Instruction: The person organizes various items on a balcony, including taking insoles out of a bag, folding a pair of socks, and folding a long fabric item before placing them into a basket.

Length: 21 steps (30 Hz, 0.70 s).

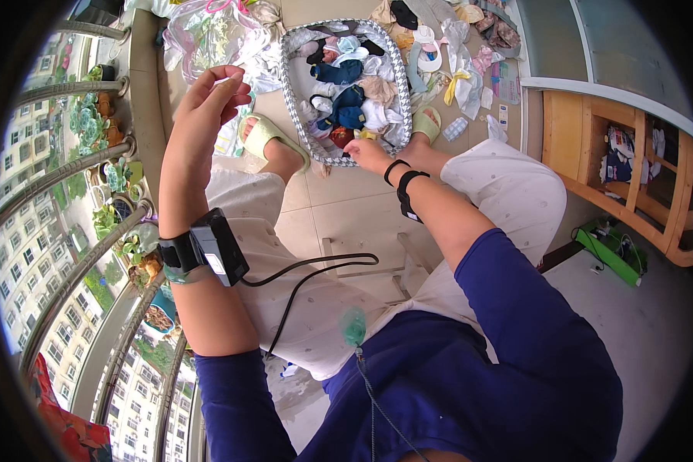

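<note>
A fabric basket with a black-and-white patterned rim (405, 86) stands on the floor between my feet, filled with socks and small cloth pieces. Dark blue socks (346, 107) lie in its middle, beside a beige cloth (379, 90) and white ones. My right hand (368, 155) is at the near edge of the basket, fingertips beside a dark red cloth (341, 136) and a yellow one (365, 134); whether it grips either cannot be told. My left hand (222, 95) is raised to the left of the basket, fingers loosely curled and apart, with nothing in it.
A clear plastic bag (208, 40) lies left of the basket. Scattered garments and a white visor cap (429, 56) lie to its right. Railings with potted succulents (86, 124) run along the left. A wooden cabinet (566, 133) and a green box with cables (606, 254) are at right.
</note>
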Tool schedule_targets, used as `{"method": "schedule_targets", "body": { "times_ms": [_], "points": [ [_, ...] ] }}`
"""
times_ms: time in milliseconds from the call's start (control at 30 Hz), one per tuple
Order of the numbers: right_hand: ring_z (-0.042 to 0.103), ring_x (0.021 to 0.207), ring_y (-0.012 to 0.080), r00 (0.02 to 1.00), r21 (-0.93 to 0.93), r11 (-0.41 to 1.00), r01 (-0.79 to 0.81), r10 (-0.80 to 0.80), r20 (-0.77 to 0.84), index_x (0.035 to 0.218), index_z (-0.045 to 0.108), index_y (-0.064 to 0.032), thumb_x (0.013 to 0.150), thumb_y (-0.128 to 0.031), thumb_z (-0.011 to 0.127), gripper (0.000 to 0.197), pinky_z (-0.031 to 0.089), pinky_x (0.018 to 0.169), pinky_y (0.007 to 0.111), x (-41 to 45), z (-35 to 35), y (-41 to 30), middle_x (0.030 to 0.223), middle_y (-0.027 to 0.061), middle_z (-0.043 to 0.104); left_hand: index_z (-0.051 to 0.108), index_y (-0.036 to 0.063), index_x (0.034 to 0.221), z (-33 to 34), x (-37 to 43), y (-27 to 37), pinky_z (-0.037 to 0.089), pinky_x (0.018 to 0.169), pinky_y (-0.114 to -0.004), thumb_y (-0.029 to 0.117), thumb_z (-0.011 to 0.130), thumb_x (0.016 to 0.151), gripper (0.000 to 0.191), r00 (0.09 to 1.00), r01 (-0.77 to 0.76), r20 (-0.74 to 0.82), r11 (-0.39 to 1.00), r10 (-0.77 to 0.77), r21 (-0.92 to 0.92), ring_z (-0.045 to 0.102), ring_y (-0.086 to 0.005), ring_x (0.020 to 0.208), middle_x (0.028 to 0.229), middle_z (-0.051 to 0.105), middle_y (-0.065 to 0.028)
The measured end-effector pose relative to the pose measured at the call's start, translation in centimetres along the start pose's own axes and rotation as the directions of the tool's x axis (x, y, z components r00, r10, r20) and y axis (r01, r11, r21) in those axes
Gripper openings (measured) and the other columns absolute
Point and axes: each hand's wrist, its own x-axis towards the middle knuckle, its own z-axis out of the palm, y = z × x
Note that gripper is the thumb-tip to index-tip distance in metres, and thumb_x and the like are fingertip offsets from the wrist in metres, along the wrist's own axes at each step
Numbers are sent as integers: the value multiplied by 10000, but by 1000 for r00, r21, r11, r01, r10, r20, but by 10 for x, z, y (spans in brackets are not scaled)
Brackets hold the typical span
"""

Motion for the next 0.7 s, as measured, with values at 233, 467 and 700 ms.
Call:
{"method": "schedule_targets", "body": {
  "times_ms": [233,467,700],
  "points": [
    [547,1119,309,934,-231,963,139,-50,354,1195,605,-166,786,-90,539,421,423,962,391,17,96,32,1328,188,481,548,81,1113,18,11,6,370,836,-247,261,531,921,264,1000,20,15,985,-23,171,547,-101,915,943,600,-21],
    [362,1264,438,841,-391,906,-160,333,427,1428,309,-382,749,-49,510,782,327,1061,431,31,116,8,1500,229,162,540,44,1105,27,13,14,394,820,-249,201,557,909,251,1000,18,-29,975,-12,219,543,-107,885,938,599,-33],
    [506,1204,282,936,-330,940,-83,187,297,1342,480,-114,738,-37,529,611,420,977,356,33,112,9,1325,179,503,530,9,1086,22,14,10,413,813,-240,143,554,927,209,996,64,-75,973,-48,220,534,-104,866,925,595,-51]
  ]
}}
